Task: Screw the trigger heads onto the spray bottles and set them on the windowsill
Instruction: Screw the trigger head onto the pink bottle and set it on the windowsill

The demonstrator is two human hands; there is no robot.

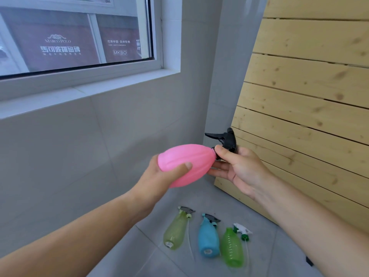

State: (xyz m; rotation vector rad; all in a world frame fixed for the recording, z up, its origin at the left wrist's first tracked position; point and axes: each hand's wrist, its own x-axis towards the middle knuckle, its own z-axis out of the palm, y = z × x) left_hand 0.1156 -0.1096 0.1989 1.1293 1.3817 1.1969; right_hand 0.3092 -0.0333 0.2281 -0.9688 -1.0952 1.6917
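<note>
My left hand (165,174) grips a pink ribbed spray bottle (185,158), held on its side in mid-air. A black trigger head (224,139) sits at the bottle's neck, and my right hand (237,166) pinches its collar with thumb and fingers. On the floor lie a yellow-green bottle (175,229), a blue bottle (208,239) and a bright green bottle (232,247). A trigger head lies at the neck of each: a grey-green one (186,210), a grey-blue one (212,218) and a white one (242,230). The white windowsill (83,90) runs along the upper left.
A slatted wooden panel (311,108) leans against the wall on the right, close behind my right hand. Grey floor tiles (143,254) lie below. The window pane (75,37) stands above the sill. A small black object (309,261) sits at the panel's foot.
</note>
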